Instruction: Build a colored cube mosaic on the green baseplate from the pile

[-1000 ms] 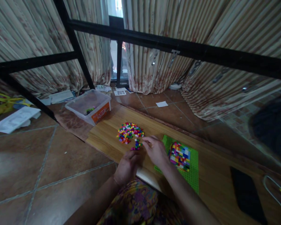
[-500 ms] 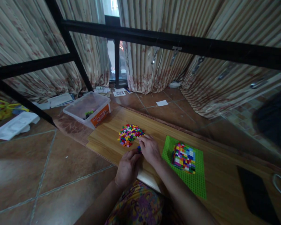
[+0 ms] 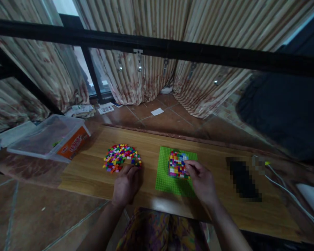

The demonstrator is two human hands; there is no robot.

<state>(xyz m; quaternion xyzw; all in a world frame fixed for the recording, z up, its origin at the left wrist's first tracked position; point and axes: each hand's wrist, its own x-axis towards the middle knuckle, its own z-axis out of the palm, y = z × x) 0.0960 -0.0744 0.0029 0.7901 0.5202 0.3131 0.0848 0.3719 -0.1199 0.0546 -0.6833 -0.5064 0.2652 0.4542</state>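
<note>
A loose pile of small coloured toy bricks (image 3: 117,155) lies on the wooden board. My left hand (image 3: 126,184) rests at the pile's near edge, its fingers drawn together. A dark blue brick (image 3: 133,161) shows just beyond these fingertips; whether they grip anything is hidden. On a green studded baseplate (image 3: 162,181) stands a rectangular block of multicoloured bricks (image 3: 176,164). Over that block's right side, my right hand (image 3: 202,181) is closed in a pinch, with the fingertips at its top. Anything between those fingertips is too small to make out.
A clear plastic box (image 3: 48,130) with an orange label stands at the board's left end. A dark flat object (image 3: 244,179), pixelated, lies right of the baseplate, near a white cable (image 3: 282,183). A black metal rail (image 3: 151,43) crosses in front of striped curtains.
My right hand has moved from the pile to the brick block on the baseplate. My left hand stays near the pile. The view has turned to the right.
</note>
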